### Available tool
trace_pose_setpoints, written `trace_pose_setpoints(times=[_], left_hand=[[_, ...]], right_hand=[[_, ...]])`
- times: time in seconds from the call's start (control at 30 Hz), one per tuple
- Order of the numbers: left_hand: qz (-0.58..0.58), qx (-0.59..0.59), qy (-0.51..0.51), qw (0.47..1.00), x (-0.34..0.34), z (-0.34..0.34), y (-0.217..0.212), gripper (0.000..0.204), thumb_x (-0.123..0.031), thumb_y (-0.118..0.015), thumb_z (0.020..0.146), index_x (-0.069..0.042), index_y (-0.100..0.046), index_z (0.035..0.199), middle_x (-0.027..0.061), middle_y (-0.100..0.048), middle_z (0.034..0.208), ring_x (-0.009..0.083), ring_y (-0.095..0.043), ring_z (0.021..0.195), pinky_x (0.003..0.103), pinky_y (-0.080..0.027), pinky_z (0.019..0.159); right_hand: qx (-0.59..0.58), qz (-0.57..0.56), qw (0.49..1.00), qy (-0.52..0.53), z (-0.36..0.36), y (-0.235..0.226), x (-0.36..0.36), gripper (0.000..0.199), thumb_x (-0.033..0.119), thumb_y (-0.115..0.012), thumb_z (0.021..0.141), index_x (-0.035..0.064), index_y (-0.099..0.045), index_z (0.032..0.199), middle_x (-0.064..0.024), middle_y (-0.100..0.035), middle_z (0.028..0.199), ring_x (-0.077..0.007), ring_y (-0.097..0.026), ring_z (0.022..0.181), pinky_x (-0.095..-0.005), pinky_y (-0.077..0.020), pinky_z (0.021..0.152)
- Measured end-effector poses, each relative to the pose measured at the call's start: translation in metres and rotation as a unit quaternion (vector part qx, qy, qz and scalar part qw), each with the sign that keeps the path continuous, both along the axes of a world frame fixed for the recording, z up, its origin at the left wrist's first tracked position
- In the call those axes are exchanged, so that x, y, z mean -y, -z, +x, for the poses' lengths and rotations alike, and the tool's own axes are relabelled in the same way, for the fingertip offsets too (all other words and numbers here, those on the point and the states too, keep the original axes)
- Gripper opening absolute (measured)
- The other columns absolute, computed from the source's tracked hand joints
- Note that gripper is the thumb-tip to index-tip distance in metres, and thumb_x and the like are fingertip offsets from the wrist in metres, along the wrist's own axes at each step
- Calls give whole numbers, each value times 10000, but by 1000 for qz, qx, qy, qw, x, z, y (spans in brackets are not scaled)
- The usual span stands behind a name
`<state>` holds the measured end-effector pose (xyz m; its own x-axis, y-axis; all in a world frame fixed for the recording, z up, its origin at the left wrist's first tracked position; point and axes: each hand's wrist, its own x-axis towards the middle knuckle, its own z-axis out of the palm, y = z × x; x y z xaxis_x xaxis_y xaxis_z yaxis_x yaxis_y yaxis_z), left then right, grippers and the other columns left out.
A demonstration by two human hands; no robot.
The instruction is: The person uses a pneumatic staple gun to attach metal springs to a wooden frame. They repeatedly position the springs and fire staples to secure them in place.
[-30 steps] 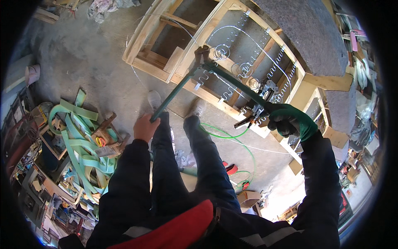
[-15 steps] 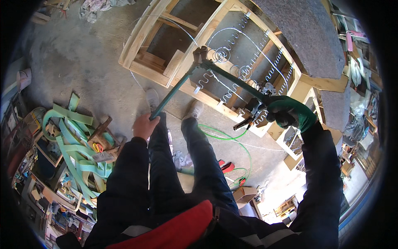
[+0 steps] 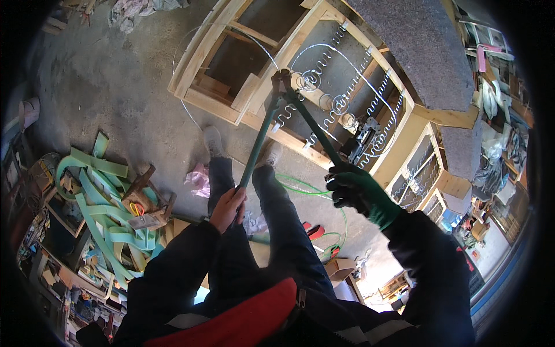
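Note:
My left hand [image 3: 228, 209], bare, is wrapped around the left handle of long green bolt cutters [image 3: 261, 141]. My right hand [image 3: 361, 194], in a dark green glove, grips the other handle. The handles stand in a narrow V. Dark jaws [image 3: 281, 79] point away from me, over a rail of the wooden frame [image 3: 254, 95]. A pale wire [image 3: 257, 43] runs to the jaws; whether it lies between the blades I cannot tell. Zigzag springs [image 3: 332, 121] and coil springs [image 3: 310, 81] span the frame. On it lies a dark and silver air tool [image 3: 365, 139].
Green foam strips [image 3: 107, 214] are heaped at the left beside a small wooden stool [image 3: 144, 202] with scissors [image 3: 137, 209]. A green hose [image 3: 300, 186] curls over the floor near my feet. Grey padded panels [image 3: 416, 46] stand beyond the frame at the right.
The bolt cutter handles have come closer together. My right hand has moved left and toward me, and my left hand right and toward me. The air tool on the frame is now less covered.

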<state>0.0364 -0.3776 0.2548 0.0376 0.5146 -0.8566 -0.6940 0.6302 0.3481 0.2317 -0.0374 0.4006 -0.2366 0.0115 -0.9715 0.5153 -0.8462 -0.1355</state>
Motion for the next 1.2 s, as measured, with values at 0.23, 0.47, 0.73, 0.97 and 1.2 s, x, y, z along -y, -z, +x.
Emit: trace_pose_setpoints(times=[0.23, 0.47, 0.73, 0.97, 1.2], left_hand=[[-21, 133, -119, 984, -63, 36, -45, 381, -443, -537, 1134, -99, -544, 969, -1, -526, 654, 119, -490, 494, 292, -412, 480], [7, -12, 44, 999, -34, 10, -66, 198, -181, -706, 1020, -66, -553, 969, 15, -553, 620, 137, -517, 457, 302, -413, 464], [-74, -113, 27, 991, 24, 16, -162, 203, -83, -726, 954, -62, -537, 1024, 24, -543, 723, 127, -548, 515, 287, -451, 479], [-42, -255, -65, 964, -18, -40, -80, 174, -84, -703, 972, -49, -544, 1034, 27, -552, 739, 117, -525, 517, 277, -435, 472], [-40, -287, -41, 956, -67, -109, 56, 193, -105, -672, 986, -65, -483, 976, 18, -515, 710, 128, -509, 535, 315, -445, 492]], right_hand=[[-1, 152, 987, 53, -44, 57, 136, 479, 150, -671, 1008, 20, -487, 1430, -104, -675, 1170, -191, -709, 993, -353, -591, 814], [-54, 86, 975, 199, -49, 10, 172, 375, 86, -701, 975, 52, -527, 1306, -83, -666, 1099, -167, -687, 843, -288, -575, 712], [-84, 6, 986, 144, -33, -61, 218, 491, 38, -744, 955, 69, -491, 1375, -63, -625, 1115, -143, -652, 950, -286, -563, 749], [-280, 92, 935, 199, -105, 72, 191, 528, -30, -711, 960, 23, -528, 1452, -59, -657, 1249, -136, -647, 1122, -290, -565, 929], [-193, 333, 921, -58, -166, 229, 142, 386, 167, -733, 957, 47, -592, 1296, -104, -730, 1051, -177, -696, 894, -338, -571, 743]])
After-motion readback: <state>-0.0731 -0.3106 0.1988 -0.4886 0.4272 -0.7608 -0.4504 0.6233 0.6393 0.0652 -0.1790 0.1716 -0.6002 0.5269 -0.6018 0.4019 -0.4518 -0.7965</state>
